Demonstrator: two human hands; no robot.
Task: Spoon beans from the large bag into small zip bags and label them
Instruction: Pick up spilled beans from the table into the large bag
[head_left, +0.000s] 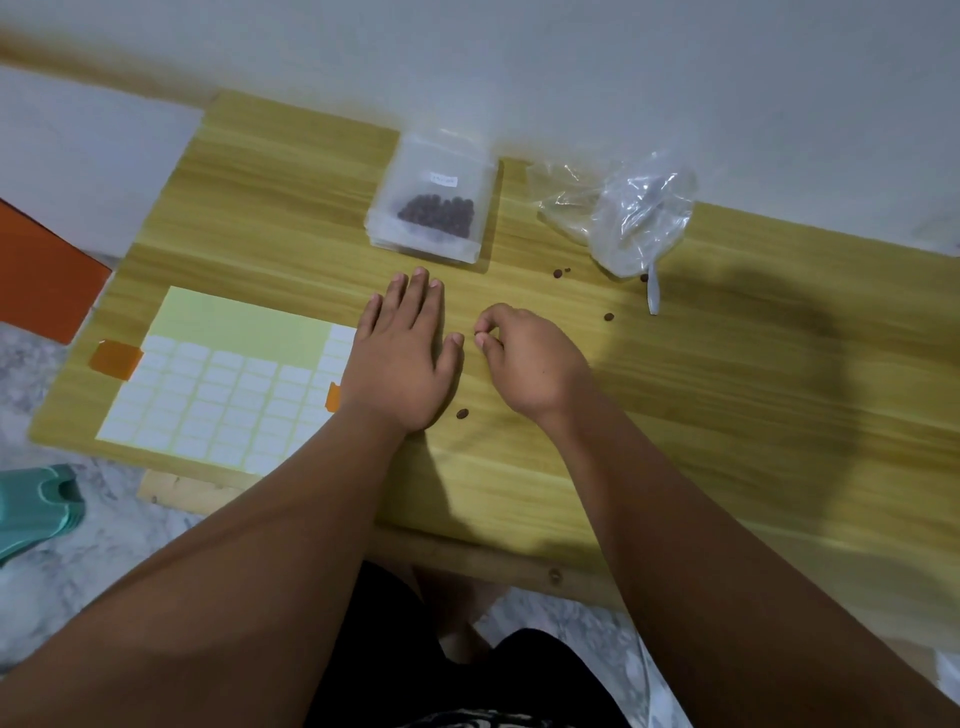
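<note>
Wooden table (727, 415), with your two hands resting between a label sheet and bags of beans.
Your left hand (400, 358) lies flat, fingers straight, at the edge of the sheet of white labels (223, 389). Your right hand (530, 364) sits just beside it, fingertips curled together; I cannot tell if they pinch anything. Beyond them a small zip bag (434, 208) holds dark beans. The crumpled large bag (634, 218) lies to its right, a white spoon (653, 291) poking out. Loose beans (462, 413) lie scattered.

Frosted small zip bag (434, 208) topping a stack at twelve o'clock on the table (727, 415), flat, dark beans (436, 210) inside, white label (443, 180) stuck on, crumpled clear large bag (631, 213) at two o'clock, white spoon (653, 291) poking out beneath, loose beans (608, 316) scattered nearby, label sheet (218, 384) flat at nine o'clock.
</note>
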